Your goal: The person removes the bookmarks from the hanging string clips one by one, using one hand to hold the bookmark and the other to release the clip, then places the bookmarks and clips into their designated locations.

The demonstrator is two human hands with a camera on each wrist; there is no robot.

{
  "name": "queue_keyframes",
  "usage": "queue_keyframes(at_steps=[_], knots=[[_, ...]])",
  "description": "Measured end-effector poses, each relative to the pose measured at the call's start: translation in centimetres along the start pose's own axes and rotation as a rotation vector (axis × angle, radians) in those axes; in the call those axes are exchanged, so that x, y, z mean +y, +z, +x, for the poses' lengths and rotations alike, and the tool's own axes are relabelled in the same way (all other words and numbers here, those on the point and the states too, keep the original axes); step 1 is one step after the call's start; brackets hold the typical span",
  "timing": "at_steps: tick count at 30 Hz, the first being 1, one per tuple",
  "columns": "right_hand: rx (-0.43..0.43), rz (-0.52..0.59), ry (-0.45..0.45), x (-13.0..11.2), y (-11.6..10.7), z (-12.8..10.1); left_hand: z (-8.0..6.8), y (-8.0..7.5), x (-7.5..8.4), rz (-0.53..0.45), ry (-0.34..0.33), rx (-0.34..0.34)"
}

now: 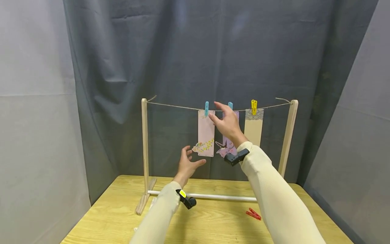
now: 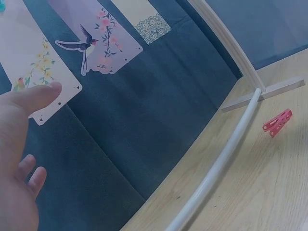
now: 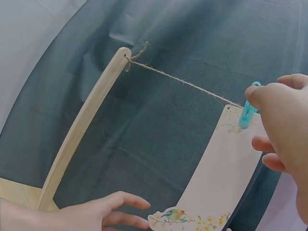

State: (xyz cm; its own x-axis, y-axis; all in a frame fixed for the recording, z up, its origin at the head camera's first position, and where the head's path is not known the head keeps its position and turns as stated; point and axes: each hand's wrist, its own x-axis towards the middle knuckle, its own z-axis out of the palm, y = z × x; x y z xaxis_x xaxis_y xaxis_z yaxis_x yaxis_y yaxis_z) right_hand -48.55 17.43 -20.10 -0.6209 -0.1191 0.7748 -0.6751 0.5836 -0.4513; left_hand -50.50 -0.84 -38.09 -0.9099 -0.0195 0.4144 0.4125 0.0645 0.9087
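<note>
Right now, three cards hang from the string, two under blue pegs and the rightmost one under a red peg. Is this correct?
Not quite: the rightmost card hangs under a yellow peg, not a red one, as the head view shows. The rest is right: the pink card and the purple card hang from the string under blue pegs.

The right hand (image 1: 226,125) is just beside the clip (image 1: 206,108) which fixes the left card (image 1: 205,130) on the string (image 1: 176,106). The middle card (image 2: 103,38) hangs partly behind this hand, and the right card (image 1: 253,130) hangs to its right. The left hand (image 1: 186,166) is near the lower end of the left card. The left post (image 1: 145,145) stands left of both hands, the right post (image 1: 288,139) right of them. Below the hands is the rod (image 1: 220,196); before it, a loose clip (image 1: 253,214) lies on the table (image 1: 213,220).
</note>
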Motion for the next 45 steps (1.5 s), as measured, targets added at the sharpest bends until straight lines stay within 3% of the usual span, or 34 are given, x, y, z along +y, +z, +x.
queue_keyframes(at_steps=[4,11,20,32,39,45], knots=[[-0.014,0.014,0.027,-0.2,0.1,0.6,0.2,0.0,0.0,-0.006,-0.002,0.003],[-0.142,0.131,0.17,-0.6,0.2,1.1,0.4,0.5,0.0,-0.033,0.003,-0.015],[-0.288,0.093,0.247,-1.8,-0.2,2.4,0.6,1.4,0.3,-0.094,0.012,-0.001],[-0.296,0.275,0.328,-2.4,0.2,3.2,0.6,1.8,0.2,-0.148,0.025,-0.014],[-0.3,0.316,0.351,-2.2,0.1,3.1,0.6,2.1,0.1,-0.125,0.078,-0.003],[-0.275,0.332,0.347,-2.1,0.0,3.1,0.4,2.7,0.4,-0.163,0.1,0.003]])
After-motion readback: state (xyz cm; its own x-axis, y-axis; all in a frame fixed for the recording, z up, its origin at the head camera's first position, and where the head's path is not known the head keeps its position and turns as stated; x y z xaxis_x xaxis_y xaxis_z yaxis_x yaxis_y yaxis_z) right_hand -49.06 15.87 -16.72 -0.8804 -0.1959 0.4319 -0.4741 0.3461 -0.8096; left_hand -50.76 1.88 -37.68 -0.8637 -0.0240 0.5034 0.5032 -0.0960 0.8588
